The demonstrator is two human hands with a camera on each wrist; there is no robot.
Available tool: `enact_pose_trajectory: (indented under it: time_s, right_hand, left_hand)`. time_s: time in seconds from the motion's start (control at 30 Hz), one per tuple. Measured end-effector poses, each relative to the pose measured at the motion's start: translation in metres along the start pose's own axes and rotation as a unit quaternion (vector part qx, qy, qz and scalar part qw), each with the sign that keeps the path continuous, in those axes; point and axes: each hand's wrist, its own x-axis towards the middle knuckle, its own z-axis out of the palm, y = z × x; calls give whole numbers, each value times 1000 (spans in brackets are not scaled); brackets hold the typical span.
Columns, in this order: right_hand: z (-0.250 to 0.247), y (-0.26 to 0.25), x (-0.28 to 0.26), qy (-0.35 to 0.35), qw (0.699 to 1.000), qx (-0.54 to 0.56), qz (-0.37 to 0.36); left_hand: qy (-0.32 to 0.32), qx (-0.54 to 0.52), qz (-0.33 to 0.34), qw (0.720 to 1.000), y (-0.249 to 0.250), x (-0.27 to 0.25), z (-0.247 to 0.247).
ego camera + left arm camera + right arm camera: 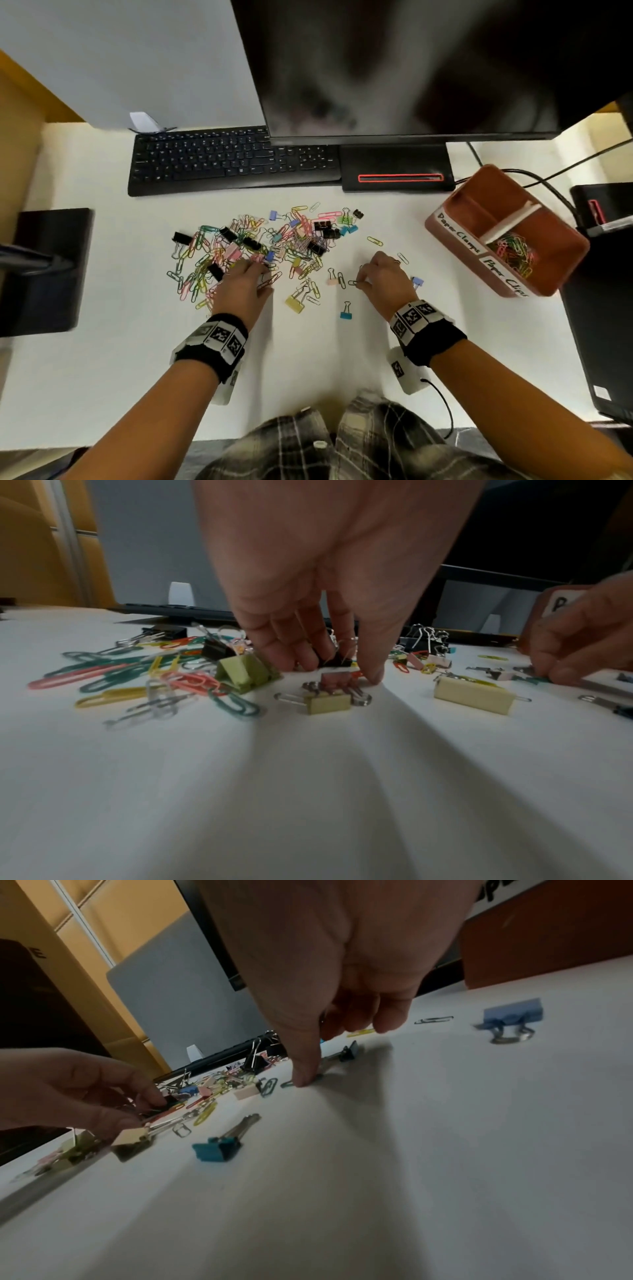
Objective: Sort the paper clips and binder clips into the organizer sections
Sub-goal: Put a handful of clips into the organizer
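Note:
A heap of coloured paper clips and binder clips (257,246) lies mid-desk. My left hand (262,274) reaches into its near edge; the fingers and thumb of that hand (332,666) curl round a black binder clip (337,660). Right of the heap, my right hand (363,279) pinches a dark green paper clip (352,283) flat on the desk, and its thumb (304,1079) presses on that clip (287,1084). The brown organizer (452,222) stands at the right. Its near section, labelled Paper Clips, holds several paper clips (513,250); the far section looks empty.
Loose binder clips lie near my hands: yellow (294,303), teal (346,313), lilac (417,281). A black keyboard (233,159) and a monitor (428,68) on its base (397,168) stand behind the heap. A black stand (44,270) is at left, a dark computer case (603,308) at right.

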Motion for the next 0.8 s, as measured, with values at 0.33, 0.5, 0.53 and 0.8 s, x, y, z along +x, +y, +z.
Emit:
enact_pose_trajectory:
  time_s: [0.33, 0.5, 0.53, 0.8]
  right_hand:
    - [-9, -21, 4, -49, 989, 133, 34]
    - [4, -33, 11, -70, 984, 126, 105]
    - [5, -32, 11, -62, 983, 132, 111]
    - [4, -30, 15, -42, 995, 76, 44]
  left_hand:
    - [-3, -18, 3, 1000, 4, 15, 3]
    - [-12, 13, 26, 1000, -1, 22, 5]
    - [-10, 27, 29, 999, -2, 22, 5]
    - [-6, 54, 84, 995, -6, 10, -8]
